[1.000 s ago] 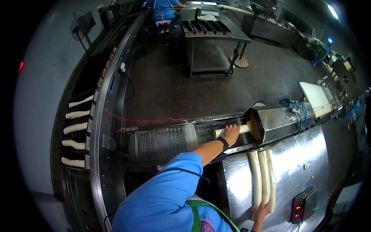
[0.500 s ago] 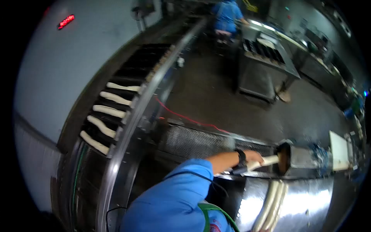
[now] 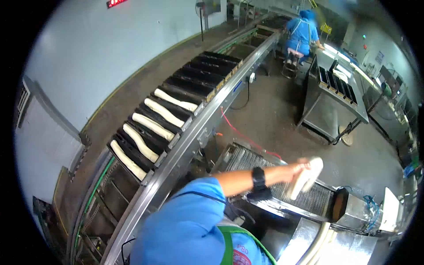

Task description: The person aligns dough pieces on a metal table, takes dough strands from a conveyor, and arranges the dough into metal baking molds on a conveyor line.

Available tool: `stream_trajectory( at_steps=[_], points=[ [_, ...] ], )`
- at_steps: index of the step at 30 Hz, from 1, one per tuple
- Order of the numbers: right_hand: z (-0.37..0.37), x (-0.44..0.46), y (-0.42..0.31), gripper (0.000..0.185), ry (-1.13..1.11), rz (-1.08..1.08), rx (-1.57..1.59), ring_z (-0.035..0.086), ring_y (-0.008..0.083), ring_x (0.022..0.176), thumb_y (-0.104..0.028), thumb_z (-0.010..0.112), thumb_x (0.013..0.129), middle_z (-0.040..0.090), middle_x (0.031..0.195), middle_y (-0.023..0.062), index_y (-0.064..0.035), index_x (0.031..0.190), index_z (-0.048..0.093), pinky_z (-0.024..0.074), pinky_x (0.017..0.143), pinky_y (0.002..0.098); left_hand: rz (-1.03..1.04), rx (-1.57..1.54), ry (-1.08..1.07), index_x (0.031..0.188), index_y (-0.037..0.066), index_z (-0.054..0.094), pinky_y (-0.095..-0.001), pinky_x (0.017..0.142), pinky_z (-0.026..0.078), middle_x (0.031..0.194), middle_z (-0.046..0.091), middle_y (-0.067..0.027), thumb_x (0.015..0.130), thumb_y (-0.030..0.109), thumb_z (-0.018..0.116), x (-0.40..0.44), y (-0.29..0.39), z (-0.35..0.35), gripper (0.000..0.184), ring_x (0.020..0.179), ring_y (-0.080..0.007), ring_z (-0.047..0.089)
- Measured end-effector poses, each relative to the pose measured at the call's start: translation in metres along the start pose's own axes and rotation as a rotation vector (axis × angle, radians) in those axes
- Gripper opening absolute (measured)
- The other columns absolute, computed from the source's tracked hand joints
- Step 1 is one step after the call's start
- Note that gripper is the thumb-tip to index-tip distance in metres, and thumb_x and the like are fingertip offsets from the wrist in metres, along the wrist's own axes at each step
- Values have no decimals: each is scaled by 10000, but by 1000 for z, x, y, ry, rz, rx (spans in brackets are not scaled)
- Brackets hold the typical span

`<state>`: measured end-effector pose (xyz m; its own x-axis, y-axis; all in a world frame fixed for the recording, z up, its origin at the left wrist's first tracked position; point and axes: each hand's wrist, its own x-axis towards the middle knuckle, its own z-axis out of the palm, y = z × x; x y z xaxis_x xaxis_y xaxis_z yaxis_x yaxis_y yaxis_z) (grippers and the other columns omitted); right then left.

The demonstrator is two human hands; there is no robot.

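My left hand [image 3: 301, 168], below a dark wristband, is closed on a pale dough strip [image 3: 314, 170]. The strip is lifted above the mesh conveyor [image 3: 247, 161], bent over with its ends hanging down, and blurred by motion. My right hand is out of view. At the lower right, long dough strips [image 3: 319, 243] lie side by side on a shiny metal table [image 3: 353, 247]. Several dough strips [image 3: 164, 112] rest one to a slot in black trays [image 3: 141, 148] on the left conveyor line.
A metal rail [image 3: 176, 163] runs diagonally beside the trays. Farther off, a person in blue [image 3: 302, 33] is near a steel table [image 3: 324, 117] bearing black trays [image 3: 338, 86]. The mesh conveyor meets a metal housing [image 3: 357, 210] at right. A red cord [image 3: 240, 134] crosses behind it.
My left hand has raised the dough strip away from the housing and up off the mesh conveyor. My right hand has left the view. The camera has turned left, showing more of the tray line.
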<state>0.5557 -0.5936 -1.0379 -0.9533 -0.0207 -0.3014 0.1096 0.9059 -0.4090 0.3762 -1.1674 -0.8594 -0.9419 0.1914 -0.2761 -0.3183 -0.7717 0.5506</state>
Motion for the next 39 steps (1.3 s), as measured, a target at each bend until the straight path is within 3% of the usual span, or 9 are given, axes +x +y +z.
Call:
stream_trajectory(
  at_steps=[14,16,18,20,22,27,32,34,39],
  points=[
    [-116,-12,-389,403,-110,225,773,393,32,370,-325,454,837,564,618,15,-100,1171,463,254,329,135,1339,213,438,1058,55,430,-331,692,459,939,516,-75,741,141,531,-193,333,-164,344,814,-180,518],
    [-129,-4,-422,404,-170,-157,788,480,100,1017,-312,392,866,533,1087,114,-128,1225,412,362,819,201,1364,165,492,1029,54,436,-324,705,448,859,499,-59,739,144,534,-197,358,-223,319,806,-184,513],
    [-137,13,-453,419,-111,-142,724,462,128,1029,-316,427,841,505,1106,123,-103,1202,424,357,831,229,1178,140,772,1000,56,442,-303,706,441,837,497,-56,742,173,544,-181,365,-346,301,782,-178,510],
    [-144,31,-485,436,-76,-165,684,444,156,1041,-320,463,817,476,1126,133,-79,1179,435,351,843,257,1012,1410,817,966,64,465,-268,656,424,803,488,-48,748,196,554,-205,318,-384,270,720,-171,490],
    [-150,52,-524,456,-45,-211,650,426,184,1053,-324,498,792,448,1145,142,-54,1156,447,346,855,285,508,55,861,962,80,489,-223,588,388,783,483,-36,742,230,572,-206,314,-383,279,636,-161,448],
    [-141,100,-637,479,-73,-458,465,414,210,1028,-340,500,787,431,1130,132,4,1118,463,334,869,315,844,927,803,1022,164,515,-279,712,346,935,424,-10,704,292,600,-273,319,-412,354,781,-143,385],
    [-99,114,-811,502,-302,-825,582,486,174,942,-326,517,777,488,1075,115,-16,1162,428,394,800,259,686,278,1240,878,163,534,-221,535,277,697,409,44,693,227,585,-320,370,-364,202,609,-71,348],
    [-72,121,-879,510,-296,-1012,596,507,167,905,-292,528,763,517,1028,113,18,1154,420,389,803,270,658,316,1119,1202,108,366,-351,969,180,1281,265,-140,709,327,608,-343,374,-392,592,1177,-285,239],
    [50,127,-1006,393,-563,-1202,469,526,138,745,-281,594,719,554,865,78,2,985,534,420,651,251,631,387,1116,1218,120,355,-350,973,178,1287,263,-116,741,342,577,-363,371,-384,572,1179,-278,229]
  ],
)
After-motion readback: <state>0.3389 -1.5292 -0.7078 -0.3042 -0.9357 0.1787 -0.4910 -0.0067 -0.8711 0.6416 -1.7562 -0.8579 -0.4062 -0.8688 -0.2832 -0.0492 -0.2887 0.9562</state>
